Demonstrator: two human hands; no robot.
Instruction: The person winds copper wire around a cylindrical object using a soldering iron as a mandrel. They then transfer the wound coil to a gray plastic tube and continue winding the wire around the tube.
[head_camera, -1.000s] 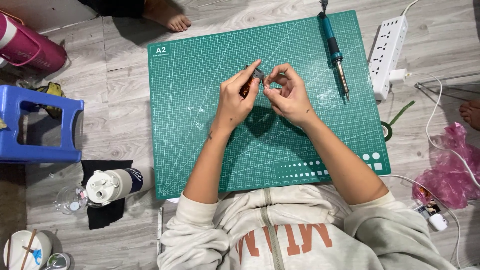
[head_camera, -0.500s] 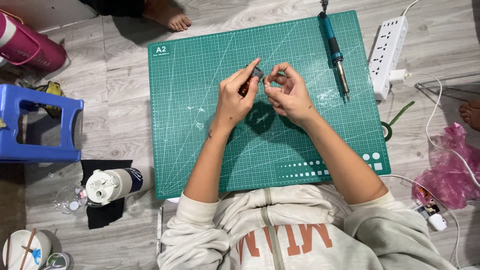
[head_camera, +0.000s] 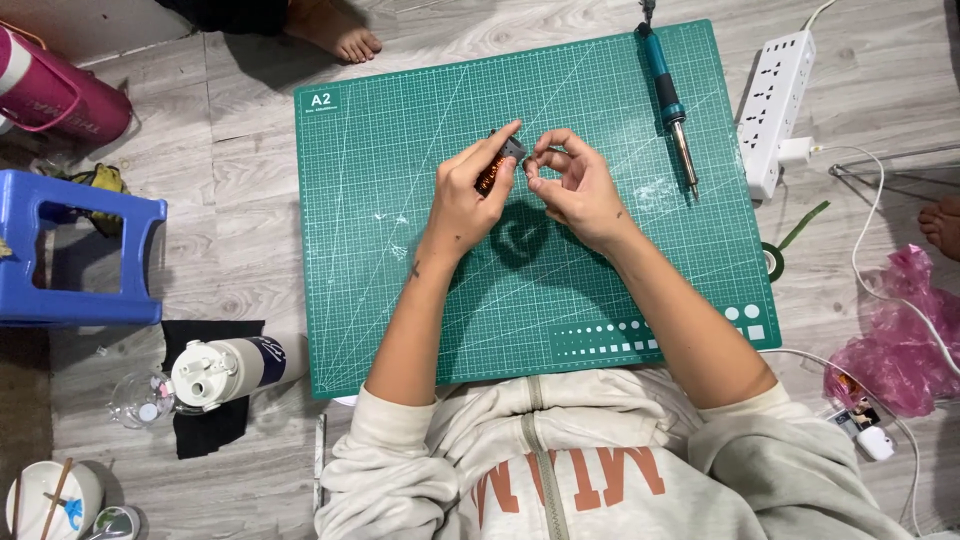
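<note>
Head view, landmark = green gridded cutting mat (head_camera: 400, 250) on grey wood-look floor.

Left hand (head_camera: 470, 195) is raised over mat's upper middle, thumb and fingers pinched on a small part with copper-coloured winding and a grey end (head_camera: 497, 163); looks held up so both hands can work it clear of the mat. Right hand (head_camera: 575, 185) meets it from mat's right side, fingertips curled together at the part's grey end, prob. steadying or feeding something too small to tell.

Blue-handled soldering iron (head_camera: 668, 100) lies at mat's top right, tip toward the person, within reach. White power strip (head_camera: 775, 95) sits just off mat's right edge. White bottle w/ dark sleeve (head_camera: 225, 368) lies off mat's lower left; blue plastic stool (head_camera: 75, 260) further left.
</note>
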